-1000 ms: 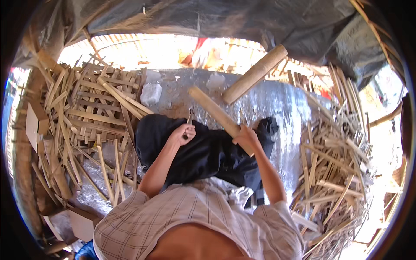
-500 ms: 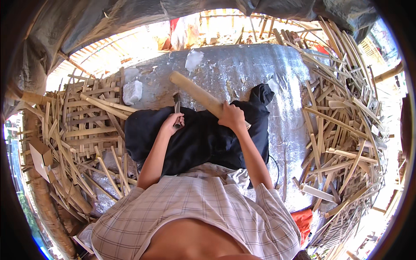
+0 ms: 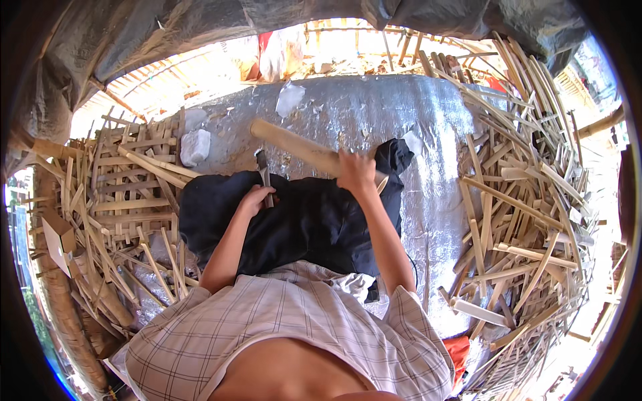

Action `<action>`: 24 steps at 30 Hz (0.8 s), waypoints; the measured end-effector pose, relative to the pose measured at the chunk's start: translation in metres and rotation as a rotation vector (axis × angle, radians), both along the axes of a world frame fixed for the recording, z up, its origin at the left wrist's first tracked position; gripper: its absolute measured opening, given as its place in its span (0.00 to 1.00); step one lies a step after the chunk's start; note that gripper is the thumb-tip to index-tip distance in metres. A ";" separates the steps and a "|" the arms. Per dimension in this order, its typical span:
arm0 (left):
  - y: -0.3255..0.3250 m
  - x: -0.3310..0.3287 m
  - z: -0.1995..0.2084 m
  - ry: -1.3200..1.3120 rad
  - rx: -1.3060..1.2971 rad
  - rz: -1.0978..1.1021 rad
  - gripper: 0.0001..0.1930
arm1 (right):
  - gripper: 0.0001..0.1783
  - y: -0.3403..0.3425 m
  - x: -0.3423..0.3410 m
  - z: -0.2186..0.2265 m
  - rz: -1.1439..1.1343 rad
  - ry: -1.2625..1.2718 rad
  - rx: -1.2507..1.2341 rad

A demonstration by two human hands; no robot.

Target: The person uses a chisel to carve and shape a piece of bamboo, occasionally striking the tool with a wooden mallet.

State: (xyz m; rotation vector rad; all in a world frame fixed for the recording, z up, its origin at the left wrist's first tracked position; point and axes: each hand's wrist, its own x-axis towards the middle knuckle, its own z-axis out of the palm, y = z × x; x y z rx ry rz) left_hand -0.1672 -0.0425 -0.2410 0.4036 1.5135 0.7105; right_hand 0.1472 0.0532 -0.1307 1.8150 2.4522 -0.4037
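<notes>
My right hand (image 3: 356,171) is wrapped round a thick length of pale bamboo (image 3: 291,144) near its right end. The bamboo slants from upper left to lower right above my lap, and a sharp split end shows past my hand. In my closed left hand (image 3: 255,199) is a short knife (image 3: 263,168) with a dark blade, tilted slightly to the left. Its tip points away from me, just below the bamboo, with a small gap between them. Black cloth (image 3: 301,220) covers my legs under both hands.
A silvery sheet (image 3: 428,200) covers the floor. Bamboo strips (image 3: 528,220) pile up at the right, and a lattice of slats (image 3: 134,180) stands at the left. A white block (image 3: 195,147) sits beside the lattice. A cardboard box (image 3: 59,242) is at the far left.
The knife has tipped to the left in my left hand. The bamboo lies at a flatter slant, its far end lower. The whole view has shifted slightly.
</notes>
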 end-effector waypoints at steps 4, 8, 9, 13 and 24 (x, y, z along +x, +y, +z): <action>0.004 -0.003 -0.010 -0.041 -0.035 -0.031 0.08 | 0.25 0.047 0.025 -0.016 0.015 -0.004 0.224; 0.008 0.004 -0.018 -0.062 -0.060 -0.006 0.09 | 0.26 0.056 0.048 -0.079 -0.077 0.033 0.290; 0.006 0.004 -0.019 -0.061 -0.071 0.015 0.10 | 0.30 0.046 0.044 -0.088 -0.085 0.115 0.478; 0.003 0.004 -0.022 -0.039 -0.082 0.009 0.12 | 0.33 0.032 0.036 -0.106 -0.045 -0.072 0.555; 0.010 0.002 -0.019 -0.087 0.021 -0.019 0.10 | 0.29 0.019 0.033 -0.074 -0.243 0.027 0.306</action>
